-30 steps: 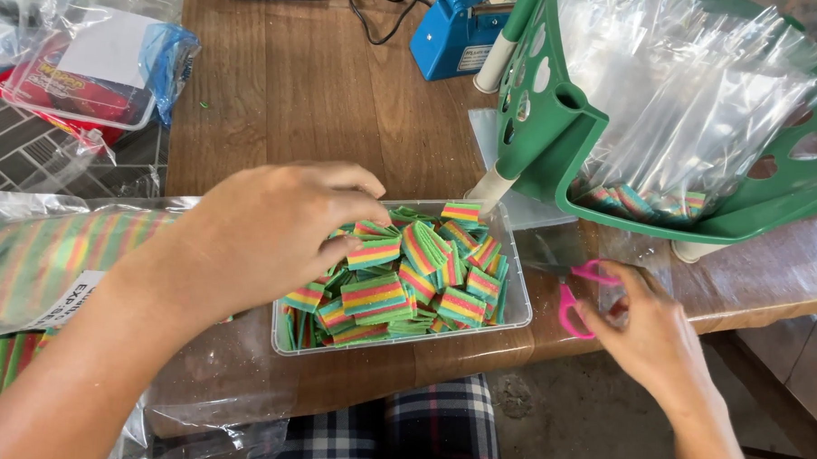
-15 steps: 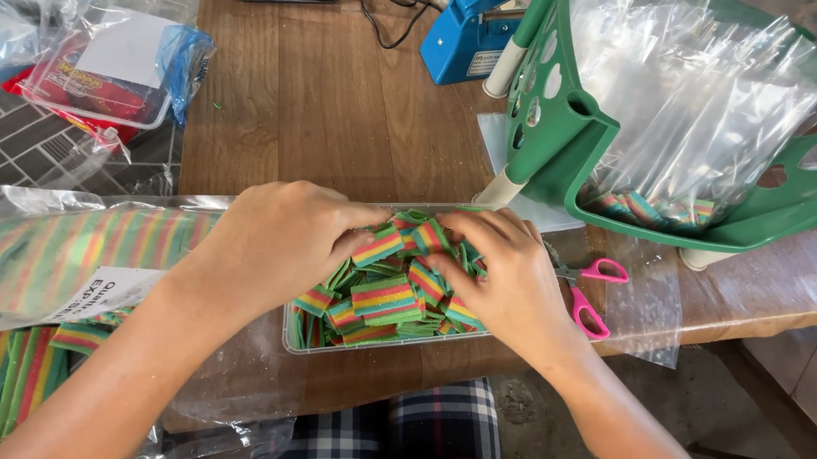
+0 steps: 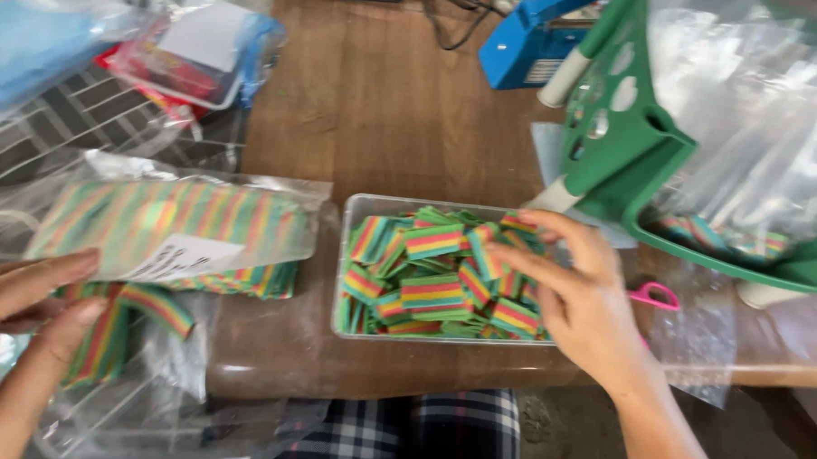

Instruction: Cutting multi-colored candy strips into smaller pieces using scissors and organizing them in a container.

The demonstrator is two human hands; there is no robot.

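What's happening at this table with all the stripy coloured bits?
A person sits at a wooden table. The right hand reaches into a clear plastic tub filled with small rainbow-striped pieces, fingertips on them. The left hand rests on a clear bag with long striped strips at the table's left edge. Another bag of uncut strips lies beside the tub, pink scissors lie to its right, and a green basket holds empty clear bags.

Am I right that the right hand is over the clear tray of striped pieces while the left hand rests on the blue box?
Not quite. The right hand is over the tray, but the left hand rests on the bags of striped strips at the left, far from the blue box. The head view shows this.
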